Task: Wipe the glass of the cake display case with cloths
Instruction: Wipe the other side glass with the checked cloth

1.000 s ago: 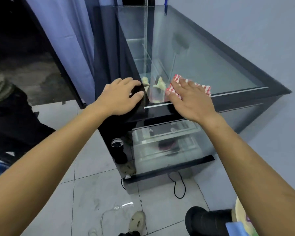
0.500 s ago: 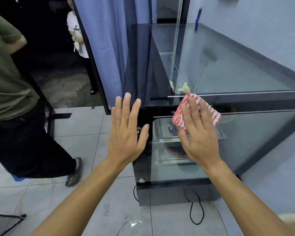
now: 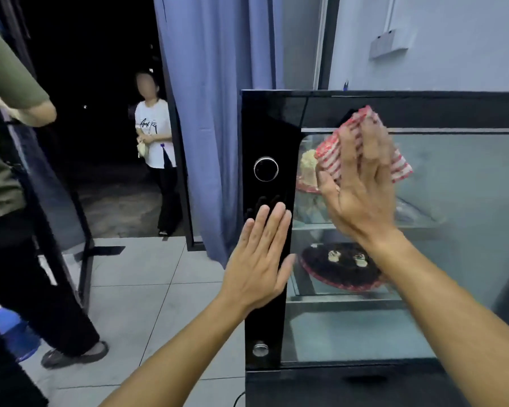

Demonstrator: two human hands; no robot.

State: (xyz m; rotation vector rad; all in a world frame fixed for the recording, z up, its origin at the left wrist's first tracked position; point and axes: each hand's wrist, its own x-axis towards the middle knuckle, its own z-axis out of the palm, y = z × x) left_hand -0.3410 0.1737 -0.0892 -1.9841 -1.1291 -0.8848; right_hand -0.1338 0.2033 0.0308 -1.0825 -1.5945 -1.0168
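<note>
Here both hands lie flat: right (image 3: 362,198) pressing cloth (image 3: 365,148) on glass (image 3: 453,259), left (image 3: 259,259) spread.

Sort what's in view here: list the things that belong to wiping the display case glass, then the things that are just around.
Part of the job:
red-and-white striped cloth
front glass of the display case
right hand, pressing the cloth flat to the glass
left hand, flat against the black side panel

Just around:
chocolate cake
white cake
round dial
blue curtain
two bystanders
</note>
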